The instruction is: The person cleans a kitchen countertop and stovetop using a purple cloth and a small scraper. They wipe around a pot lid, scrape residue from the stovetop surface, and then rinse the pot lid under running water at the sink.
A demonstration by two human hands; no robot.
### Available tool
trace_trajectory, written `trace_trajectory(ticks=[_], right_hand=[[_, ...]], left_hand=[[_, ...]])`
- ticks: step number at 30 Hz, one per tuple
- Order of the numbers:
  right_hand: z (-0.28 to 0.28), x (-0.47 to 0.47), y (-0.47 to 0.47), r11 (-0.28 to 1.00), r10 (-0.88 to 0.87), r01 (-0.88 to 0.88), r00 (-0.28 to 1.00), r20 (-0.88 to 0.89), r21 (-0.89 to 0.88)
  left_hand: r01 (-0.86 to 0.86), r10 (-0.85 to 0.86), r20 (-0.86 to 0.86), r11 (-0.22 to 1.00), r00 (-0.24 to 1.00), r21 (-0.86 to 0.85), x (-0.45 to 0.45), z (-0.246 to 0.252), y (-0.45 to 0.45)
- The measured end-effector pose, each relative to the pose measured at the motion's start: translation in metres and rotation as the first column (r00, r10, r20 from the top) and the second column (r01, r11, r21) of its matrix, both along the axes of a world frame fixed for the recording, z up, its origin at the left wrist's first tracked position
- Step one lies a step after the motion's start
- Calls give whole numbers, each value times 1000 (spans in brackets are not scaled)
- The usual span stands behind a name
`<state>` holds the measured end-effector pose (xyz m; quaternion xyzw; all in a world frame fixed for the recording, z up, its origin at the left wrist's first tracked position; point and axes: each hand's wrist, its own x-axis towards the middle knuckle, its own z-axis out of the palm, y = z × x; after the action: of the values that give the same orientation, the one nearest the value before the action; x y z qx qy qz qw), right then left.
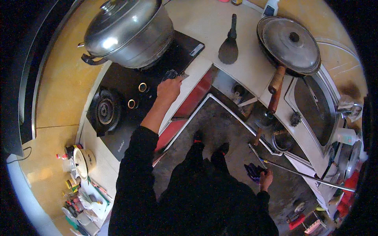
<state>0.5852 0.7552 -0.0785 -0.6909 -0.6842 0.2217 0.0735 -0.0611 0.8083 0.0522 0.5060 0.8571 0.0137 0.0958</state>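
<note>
My left hand is closed on a dark crumpled scouring pad or cloth, with a thin flat piece showing beside the fingers. It is over the front edge of the black glass gas hob, just below a large lidded steel steamer pot. Low at the right, away from the counter, my right hand grips a dark purple cloth; a thin light rod shows just beyond it. Two ring-shaped hob knobs and a bare burner lie left of my left forearm.
A dark brush lies on the counter. A lidded wok with a wooden handle stands near the sink. Below the counter runs a white rail along open cabinets. An enamel pot and jars stand at the left.
</note>
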Motion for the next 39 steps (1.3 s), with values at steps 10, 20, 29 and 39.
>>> trace_trajectory(ticks=[10,20,29,39], right_hand=[[-21,16,-12,997,17,-22,998,63,77],[-19,16,-12,997,23,-20,999,-35,78],[57,-95,54,977,76,-53,992,-105,208],[120,-189,73,944,233,-166,948,-218,284]], left_hand=[[-32,33,-16,995,999,98,8,-25,62],[67,-45,-155,988,987,138,27,-32,81],[485,-489,91,872,868,65,143,-34,38],[743,-714,325,668,620,50,305,-35,41]])
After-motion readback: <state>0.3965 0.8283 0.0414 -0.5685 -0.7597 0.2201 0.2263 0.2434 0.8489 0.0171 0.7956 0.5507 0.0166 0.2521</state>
